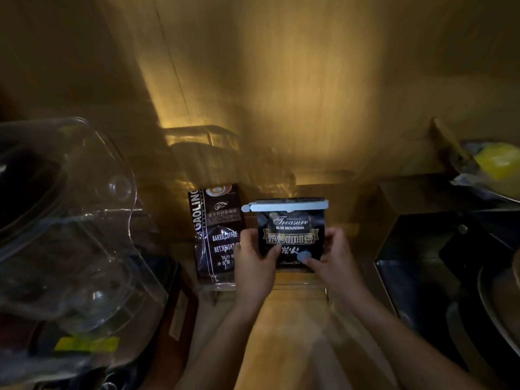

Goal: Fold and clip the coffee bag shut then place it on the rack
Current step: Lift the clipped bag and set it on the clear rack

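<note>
Both hands (292,257) gripping clipped coffee bag (291,235) upright, second bag (215,235) beside

Covering the lower corners of the coffee bag (291,235) with the left hand (254,266) and right hand (333,261). Hiding the right edge of a second bag (215,232) too. Blurring into darkness: clear rack (222,287), left-side clear container (64,220) cropped by the frame.

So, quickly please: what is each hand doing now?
Left hand: closed on the coffee bag.
Right hand: closed on the same bag.
</note>
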Tool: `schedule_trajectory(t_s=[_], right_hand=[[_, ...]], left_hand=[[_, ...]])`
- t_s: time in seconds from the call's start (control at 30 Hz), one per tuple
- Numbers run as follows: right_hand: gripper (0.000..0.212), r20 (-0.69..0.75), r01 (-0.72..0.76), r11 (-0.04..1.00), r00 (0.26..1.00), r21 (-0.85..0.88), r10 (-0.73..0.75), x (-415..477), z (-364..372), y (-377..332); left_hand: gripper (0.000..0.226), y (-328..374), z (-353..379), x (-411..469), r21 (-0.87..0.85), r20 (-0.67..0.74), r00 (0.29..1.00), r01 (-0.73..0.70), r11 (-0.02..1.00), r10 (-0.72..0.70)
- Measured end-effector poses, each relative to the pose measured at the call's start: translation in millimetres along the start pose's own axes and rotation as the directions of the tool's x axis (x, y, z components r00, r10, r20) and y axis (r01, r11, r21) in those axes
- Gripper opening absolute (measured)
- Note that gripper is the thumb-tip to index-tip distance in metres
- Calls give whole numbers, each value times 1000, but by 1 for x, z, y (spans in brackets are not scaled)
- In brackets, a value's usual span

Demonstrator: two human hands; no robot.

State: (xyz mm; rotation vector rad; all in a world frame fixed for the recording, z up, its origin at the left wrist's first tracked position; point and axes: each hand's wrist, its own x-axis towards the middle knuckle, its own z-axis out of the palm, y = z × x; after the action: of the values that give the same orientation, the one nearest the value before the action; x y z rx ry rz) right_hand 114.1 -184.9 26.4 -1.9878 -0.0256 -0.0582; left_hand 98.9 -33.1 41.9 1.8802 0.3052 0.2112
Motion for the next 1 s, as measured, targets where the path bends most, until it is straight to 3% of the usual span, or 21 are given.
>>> schedule_trajectory(t_s=[0.2, 0.5, 0.67, 1.0], right_hand=[[57, -74, 145, 966, 984, -214, -164, 21, 10, 7], [58, -70, 145, 969, 984, -201, -162, 79, 14, 5], [59, -56, 39, 987, 997, -154, -48, 99, 18, 7], [44, -127, -47, 900, 992, -433, -10, 91, 11, -1]], left_hand=[[44, 9, 22, 11, -26, -120, 992, 23, 999, -26], [51, 25, 41, 62, -16, -135, 986, 98, 995, -100], [47, 25, 43, 78, -14, -142, 986, 85, 996, -86], [54, 28, 43, 72, -95, -238, 969, 36, 995, -58]])
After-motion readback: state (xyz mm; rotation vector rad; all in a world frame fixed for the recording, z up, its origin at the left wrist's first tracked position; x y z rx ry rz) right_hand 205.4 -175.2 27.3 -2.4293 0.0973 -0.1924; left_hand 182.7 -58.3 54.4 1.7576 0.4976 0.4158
